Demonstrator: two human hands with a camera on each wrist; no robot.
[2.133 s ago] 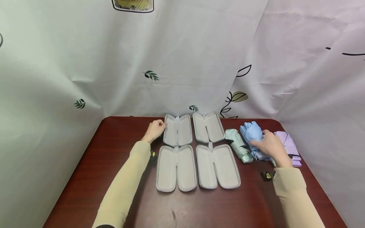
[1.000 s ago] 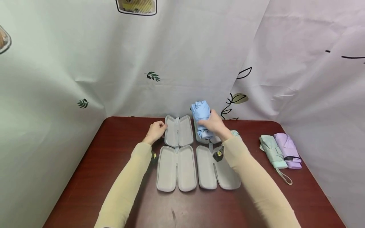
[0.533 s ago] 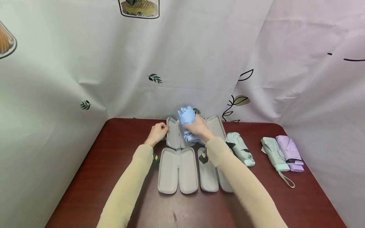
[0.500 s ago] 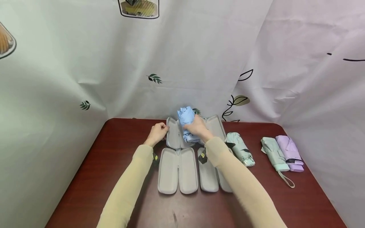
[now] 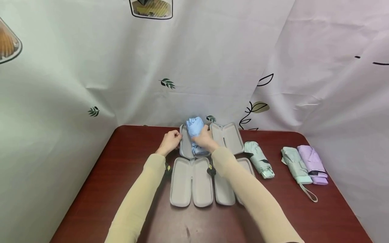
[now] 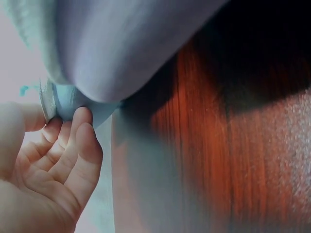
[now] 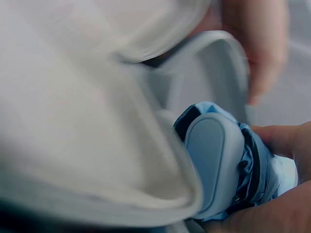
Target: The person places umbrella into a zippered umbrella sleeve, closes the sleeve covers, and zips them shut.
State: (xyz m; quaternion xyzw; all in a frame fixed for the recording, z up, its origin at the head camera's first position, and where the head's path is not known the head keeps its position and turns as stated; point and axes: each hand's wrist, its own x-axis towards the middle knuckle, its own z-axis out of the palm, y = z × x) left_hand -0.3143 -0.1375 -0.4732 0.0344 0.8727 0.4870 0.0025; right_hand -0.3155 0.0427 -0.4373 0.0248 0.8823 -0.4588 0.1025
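My right hand [image 5: 205, 139] grips a folded blue umbrella [image 5: 195, 127] over the far-left grey case [image 5: 186, 145], which lies unzipped. In the right wrist view the flat handle end of the umbrella [image 7: 209, 155] points toward the camera, with thumb and fingers around its sides. My left hand [image 5: 170, 141] is at that case's left edge. Seen from the left wrist, its thumb and fingertips pinch the rim of the case [image 6: 48, 99]. Whether the umbrella touches the case's lining is hard to tell.
Three more opened grey cases lie nearby: far right [image 5: 231, 138], near left [image 5: 181, 189] and near right [image 5: 224, 192]. To their right rest a patterned pale green umbrella [image 5: 258, 158], a plain green umbrella [image 5: 294, 165] with a wrist loop, and a purple umbrella [image 5: 313, 163].
My right hand picked the blue umbrella up from the right side of the table, carried it left and lowered it at the far-left case. The left hand stayed at that case's edge.
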